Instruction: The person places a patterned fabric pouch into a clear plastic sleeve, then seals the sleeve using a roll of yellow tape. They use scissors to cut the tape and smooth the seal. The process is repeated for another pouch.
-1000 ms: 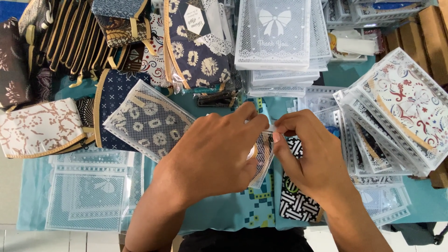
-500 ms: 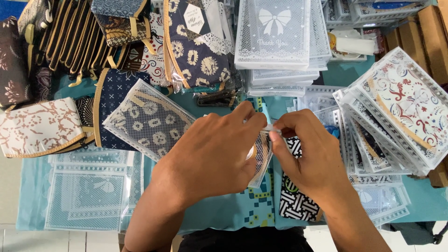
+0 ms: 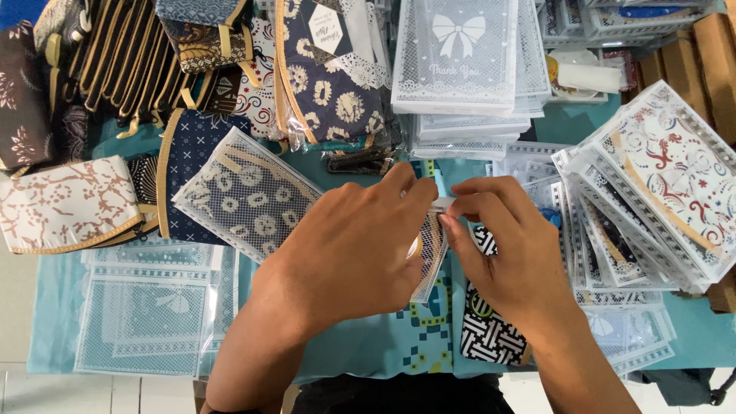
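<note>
Here, between my hands, a clear lace-printed bag (image 3: 431, 249) hangs light, thin and slippery, best pinched along its top edge. My left hand (image 3: 356, 245) and right hand (image 3: 506, 249) both pinch that edge. Under my right wrist lies a black-and-white pouch (image 3: 491, 337); whether the bag holds anything, I cannot tell.

Clear plastic sleeve (image 3: 431, 249) with white lace print, pinched at its top edge between left hand (image 3: 360, 245) and right hand (image 3: 510, 253). Hangs roughly upright, edge-on, above black-and-white patterned pouch (image 3: 487, 333) lying flat on teal cloth.
</note>
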